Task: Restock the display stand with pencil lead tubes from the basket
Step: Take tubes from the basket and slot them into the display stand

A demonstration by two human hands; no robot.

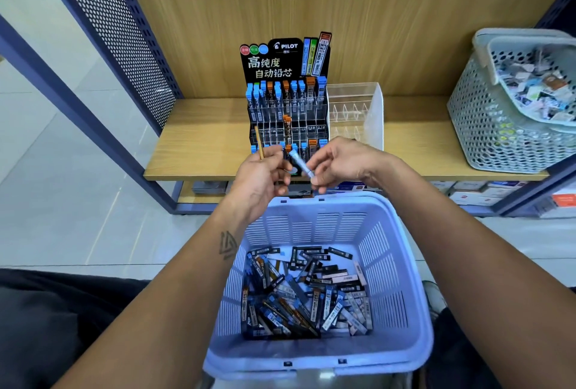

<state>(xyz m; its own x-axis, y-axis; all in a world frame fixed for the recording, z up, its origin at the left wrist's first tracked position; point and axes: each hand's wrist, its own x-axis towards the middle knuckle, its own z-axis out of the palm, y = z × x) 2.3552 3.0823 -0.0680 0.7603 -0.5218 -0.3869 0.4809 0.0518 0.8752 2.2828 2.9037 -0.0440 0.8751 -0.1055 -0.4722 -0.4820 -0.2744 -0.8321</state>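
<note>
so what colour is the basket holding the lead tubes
Light purple-blue basket, seen best in the head view, the only view here.

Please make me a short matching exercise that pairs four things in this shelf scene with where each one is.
Things:
1. Pilot display stand
2. clear acrylic organiser
3. grey basket
4. lilac basket

Places:
A. far right end of the wooden shelf
B. on the shelf, directly right of the stand
C. below the hands, nearest the camera, holding loose lead tubes
D. middle of the shelf, just beyond the hands

Pairs: 1-D, 2-B, 3-A, 4-C
</note>
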